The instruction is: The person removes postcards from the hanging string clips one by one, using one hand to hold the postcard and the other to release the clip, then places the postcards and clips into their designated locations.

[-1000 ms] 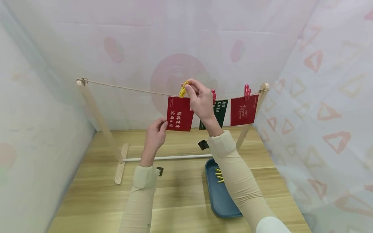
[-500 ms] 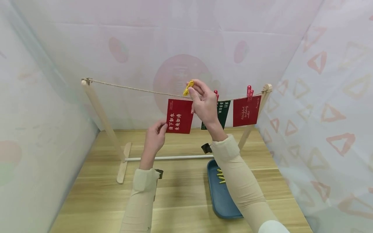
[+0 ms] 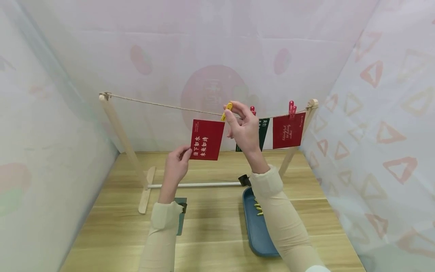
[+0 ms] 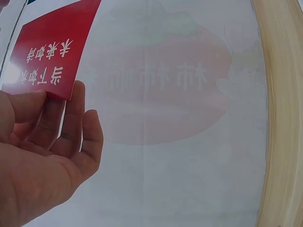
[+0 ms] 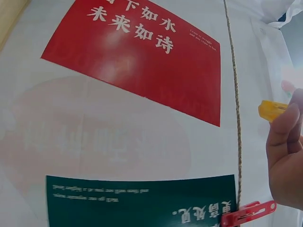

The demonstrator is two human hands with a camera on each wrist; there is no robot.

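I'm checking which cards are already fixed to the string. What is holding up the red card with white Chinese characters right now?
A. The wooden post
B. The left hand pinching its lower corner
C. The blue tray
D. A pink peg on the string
B: the left hand pinches the lower corner of the red card, while the right hand holds the yellow peg by the string, not yet clipped on.

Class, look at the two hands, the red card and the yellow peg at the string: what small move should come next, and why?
Probably lift the red card so its top edge meets the string, then close the yellow peg over both. The left hand pinches the card's lower corner, the card hangs just below the string, and the right hand holds the peg at the line, apparently not yet clipped on.
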